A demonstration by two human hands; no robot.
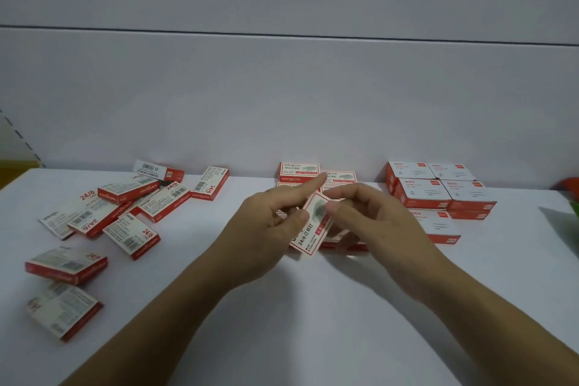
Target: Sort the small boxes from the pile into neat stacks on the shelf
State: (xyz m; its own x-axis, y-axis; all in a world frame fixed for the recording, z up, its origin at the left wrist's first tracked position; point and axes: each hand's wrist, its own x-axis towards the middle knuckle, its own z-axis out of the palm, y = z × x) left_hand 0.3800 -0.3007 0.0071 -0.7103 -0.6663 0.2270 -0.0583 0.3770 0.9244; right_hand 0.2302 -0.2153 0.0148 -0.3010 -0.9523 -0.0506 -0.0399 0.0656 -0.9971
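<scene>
Both hands hold one small red-and-white staple box [308,236] above the white shelf [282,307], tilted on end. My left hand [266,229] pinches its left side with thumb and fingers, the index finger stretched out. My right hand [369,222] pinches its upper right corner. Behind the hands stands a neat stack of the same boxes [299,171], partly hidden. A loose pile of several such boxes [131,207] lies scattered at the left.
Larger red-and-white boxes [438,191] are stacked in rows at the right. Two loose boxes [65,265] lie near the front left edge. A green and red object [573,194] shows at the far right. A white wall backs the shelf.
</scene>
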